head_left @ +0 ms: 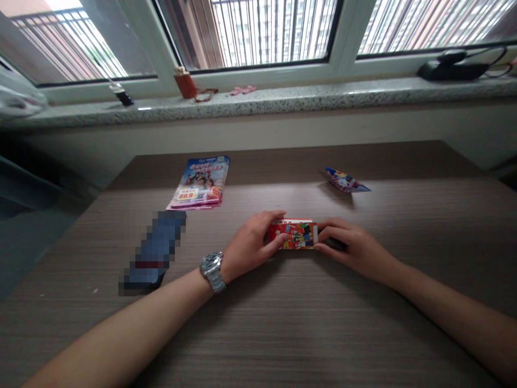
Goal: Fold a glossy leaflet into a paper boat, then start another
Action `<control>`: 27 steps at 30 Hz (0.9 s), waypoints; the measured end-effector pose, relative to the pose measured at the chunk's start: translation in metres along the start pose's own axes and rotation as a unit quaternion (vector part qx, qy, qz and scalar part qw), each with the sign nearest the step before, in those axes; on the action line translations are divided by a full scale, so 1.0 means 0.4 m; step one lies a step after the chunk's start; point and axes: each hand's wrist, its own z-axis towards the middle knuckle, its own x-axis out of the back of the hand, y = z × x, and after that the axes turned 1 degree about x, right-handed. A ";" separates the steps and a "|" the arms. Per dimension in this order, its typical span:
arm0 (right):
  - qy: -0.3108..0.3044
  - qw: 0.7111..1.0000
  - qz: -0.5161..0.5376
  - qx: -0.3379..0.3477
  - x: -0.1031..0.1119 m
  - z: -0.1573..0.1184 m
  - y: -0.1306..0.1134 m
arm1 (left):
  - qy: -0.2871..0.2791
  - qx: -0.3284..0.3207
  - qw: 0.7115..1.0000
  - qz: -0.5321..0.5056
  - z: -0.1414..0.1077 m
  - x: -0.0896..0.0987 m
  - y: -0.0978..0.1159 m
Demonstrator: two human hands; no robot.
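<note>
Between my two hands, low over the middle of the table, is a folded red printed leaflet (pixel 299 236) with small colourful figures and a white strip at its right end. My left hand (pixel 256 240), with a metal watch (pixel 212 269) on the wrist, grips the leaflet's left end, thumb on top and fingers behind. The fingers of my right hand (pixel 349 245) pinch its right edge. Beyond my right hand lies a folded blue and red paper piece (pixel 346 181) with pointed ends, tilted on the table.
A stack of printed flyers (pixel 202 182) lies at the back left of the wooden table (pixel 258 334). Left of my forearm is a pixelated, phone-shaped dark thing (pixel 155 250). The stone windowsill (pixel 291 102) holds an orange bottle-like item (pixel 184 83) and a black device (pixel 452 67).
</note>
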 end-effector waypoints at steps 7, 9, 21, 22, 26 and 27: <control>0.027 1.000 0.001 -0.009 -0.003 -0.001 0.000 | -0.022 -0.009 1.000 0.015 0.005 0.006 0.007; 0.014 1.000 -0.005 0.010 -0.003 0.000 0.000 | -0.020 -0.008 1.000 0.019 0.005 0.007 0.006; 0.007 1.000 -0.017 0.008 -0.006 0.000 -0.005 | -0.012 -0.012 0.999 0.049 0.002 0.004 0.001; 0.009 1.000 -0.014 0.004 -0.007 0.002 -0.005 | -0.011 -0.013 0.999 0.051 0.002 0.003 0.000; 0.025 0.999 0.006 -0.028 -0.012 0.012 -0.014 | -0.011 -0.017 0.998 0.058 0.002 0.001 -0.001; 0.029 0.999 0.008 -0.038 -0.014 0.014 -0.016 | -0.011 -0.017 0.998 0.060 0.003 0.001 0.000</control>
